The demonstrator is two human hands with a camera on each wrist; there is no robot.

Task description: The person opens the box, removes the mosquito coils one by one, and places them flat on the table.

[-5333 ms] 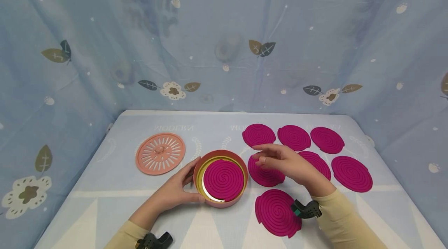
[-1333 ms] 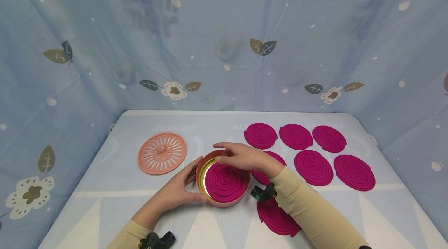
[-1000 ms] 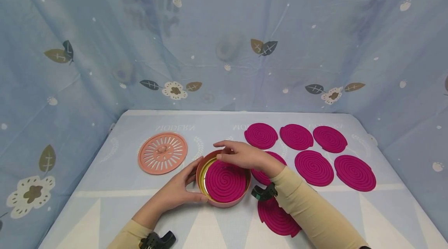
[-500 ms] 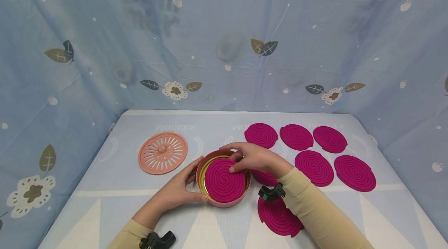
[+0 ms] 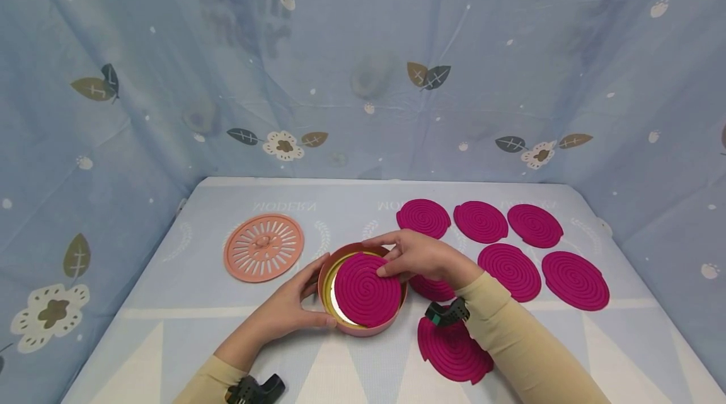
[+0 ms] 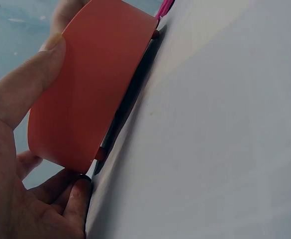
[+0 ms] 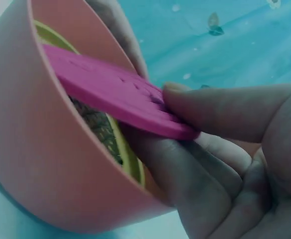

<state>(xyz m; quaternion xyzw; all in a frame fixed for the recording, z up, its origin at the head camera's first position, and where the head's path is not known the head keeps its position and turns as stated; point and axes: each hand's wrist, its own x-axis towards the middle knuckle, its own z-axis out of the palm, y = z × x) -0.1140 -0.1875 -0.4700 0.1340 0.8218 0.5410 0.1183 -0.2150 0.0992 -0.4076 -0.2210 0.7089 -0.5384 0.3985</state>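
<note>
My left hand (image 5: pixel 286 306) grips the side of a round pink mosquito coil box (image 5: pixel 363 333), thumb in front and fingers behind. In the left wrist view the wall of the box (image 6: pixel 88 84) sits between thumb and fingers, on small feet. With thumb and fingers my right hand (image 5: pixel 431 259) pinches the edge of a magenta mosquito coil (image 5: pixel 363 294). The right wrist view has this coil (image 7: pixel 110 92) tilted, its near edge raised and its far end inside the box's rim. Under it show a yellow ring (image 7: pixel 128 157) and a dark, speckled surface.
A slotted pink lid (image 5: pixel 263 248) with a small knob lies left of the box. Several magenta coils lie flat at the right, among them a front coil (image 5: pixel 454 350) partly under my right wrist. A patterned blue cloth (image 5: pixel 363 76) hangs behind the table.
The right hand has gone from above the coils on the table to the box, reached over its far rim, then drawn back right with the coil's edge pinched. The coil has tilted up.
</note>
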